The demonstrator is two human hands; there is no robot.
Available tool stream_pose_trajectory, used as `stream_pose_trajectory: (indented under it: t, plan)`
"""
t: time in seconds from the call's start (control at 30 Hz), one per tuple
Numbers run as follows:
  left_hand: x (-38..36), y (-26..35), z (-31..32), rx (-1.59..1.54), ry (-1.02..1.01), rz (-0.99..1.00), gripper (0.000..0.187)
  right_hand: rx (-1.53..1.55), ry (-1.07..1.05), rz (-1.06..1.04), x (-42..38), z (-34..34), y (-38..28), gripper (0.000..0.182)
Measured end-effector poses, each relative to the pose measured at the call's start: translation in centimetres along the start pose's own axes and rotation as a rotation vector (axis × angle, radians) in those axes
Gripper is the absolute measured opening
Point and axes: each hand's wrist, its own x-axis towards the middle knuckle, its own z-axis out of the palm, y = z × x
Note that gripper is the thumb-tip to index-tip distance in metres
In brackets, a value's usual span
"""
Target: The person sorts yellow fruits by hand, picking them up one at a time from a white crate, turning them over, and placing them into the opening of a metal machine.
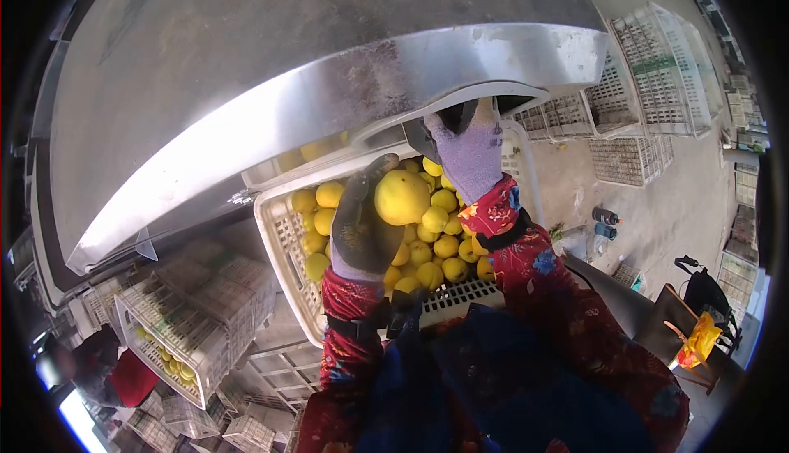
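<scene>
My left hand (363, 225), in a dark-coated glove, is closed around a large yellow round fruit (402, 197). It holds the fruit above a white plastic crate (289, 279) filled with similar yellow fruits (446, 246). My right hand (472, 156), in a lilac glove with dark fingers, reaches up over the crate's far right part. Its fingertips go in at a dark gap below the shiny metal edge (394, 67) of a table, so what they hold is hidden.
The grey table top (271, 9) spans the far side. Stacked white crates (657, 67) stand at right; others (197, 313) at left, one holding yellow fruits (171, 367). A person in dark and red clothing (131, 377) is at lower left. A yellow bag (699, 340) lies at right.
</scene>
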Motion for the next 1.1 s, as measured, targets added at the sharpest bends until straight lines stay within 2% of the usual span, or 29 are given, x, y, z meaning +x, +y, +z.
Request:
stream_pose_trajectory:
  t: [0.07, 0.1, 0.13, 0.2, 0.3, 0.4, 0.43, 0.57, 0.67, 0.73, 0.8, 0.87, 0.97, 1.03, 1.1]
  plan:
    - [-0.9, 0.6, 0.8, -0.209, -0.079, -0.031, 0.055, 0.323, -0.074, 0.105, 0.1, -2.2, 0.6, 0.085]
    - [-0.9, 0.7, -0.2, -0.15, -0.203, -0.041, 0.06, 0.674, -0.151, 0.153, -0.3, -4.1, -0.5, 0.072]
    - [-0.9, 0.8, 0.0, -0.11, -0.197, -0.015, 0.059, 0.682, -0.147, 0.162, -1.6, -4.9, -0.1, 0.061]
    - [-1.0, 0.4, 0.9, -0.036, -0.18, 0.034, 0.058, 0.407, -0.434, -0.09, -3.1, -7.8, -1.6, 0.063]
    - [-2.3, -0.3, 4.2, 0.229, 0.029, 0.151, 0.05, 0.353, -0.461, -0.254, -4.9, -6.9, -1.7, 0.072]
    - [-1.7, -1.3, 3.8, 0.623, 0.028, 0.277, 0.047, 0.252, -0.239, -0.286, -5.7, -5.8, -1.7, 0.08]
    - [-1.3, -2.1, 3.9, 0.644, 0.074, 0.353, 0.048, 0.232, -0.183, -0.288, -5.8, -5.7, -1.9, 0.08]
    - [-0.3, -2.9, 4.4, 0.96, 0.1, 0.48, 0.039, 0.164, -0.125, -0.206, -5.9, -5.3, -1.7, 0.081]
    - [-0.5, -2.2, 2.8, 0.821, 0.125, 0.429, 0.047, 0.169, -0.104, -0.056, -4.1, -3.8, -1.4, 0.077]
    - [-1.4, -1.5, 0.2, 0.871, 0.233, 0.373, 0.046, 0.048, -0.057, -0.091, -2.0, -1.8, -0.7, 0.072]
    - [-2.4, -0.8, -2.9, 1.097, 0.367, 0.306, 0.051, -0.123, -0.003, -0.184, -0.1, 0.1, -0.1, 0.067]
    - [-2.8, -0.7, -6.4, 1.484, 0.379, 0.141, 0.056, -0.259, -0.006, -0.251, 1.0, 1.2, 0.6, 0.065]
    - [-2.0, -2.2, -9.4, 1.926, 0.342, -0.126, 0.069, 0.027, -0.023, -0.189, 2.2, -3.0, -2.5, 0.054]
    - [-0.1, -4.6, -11.7, 2.16, 0.281, -0.256, 0.071, 0.254, 0.015, -0.119, 1.2, -3.6, -1.4, 0.045]
    - [1.9, -7.2, -14.4, 2.337, 0.177, -0.38, 0.073, 0.299, -0.084, 0.031, -2.1, -5.1, -1.6, 0.039]
